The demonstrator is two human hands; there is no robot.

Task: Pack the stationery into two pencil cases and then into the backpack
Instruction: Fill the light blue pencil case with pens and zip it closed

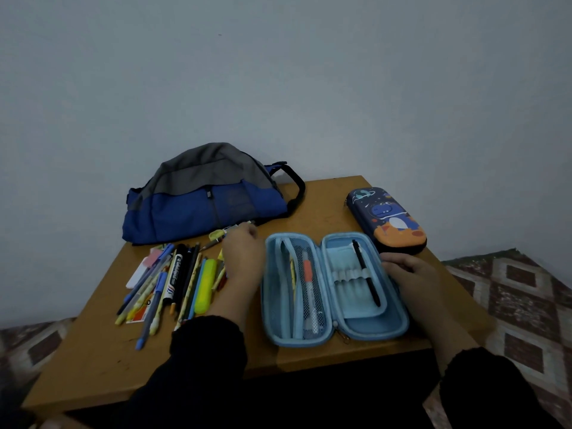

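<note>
Open light-blue zip pencil case [334, 287] on brown wooden tabletop [325, 205], right hand [411, 269] holding its right edge, left hand [243, 258] over loose pens and markers [173, 280], blue-grey fabric backpack [207, 196] far left, closed navy dinosaur-print pencil case [387, 219] far right

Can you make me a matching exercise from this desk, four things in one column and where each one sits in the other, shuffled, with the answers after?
Things:
1. backpack
2. black pen
3. dinosaur pencil case
4. yellow highlighter

Places:
A. in the loose pile left of the open case
B. shut, at the table's far right
C. at the back left, against the wall
D. under the elastic loops of the open blue pencil case

Pairs: 1-C, 2-D, 3-B, 4-A
</note>
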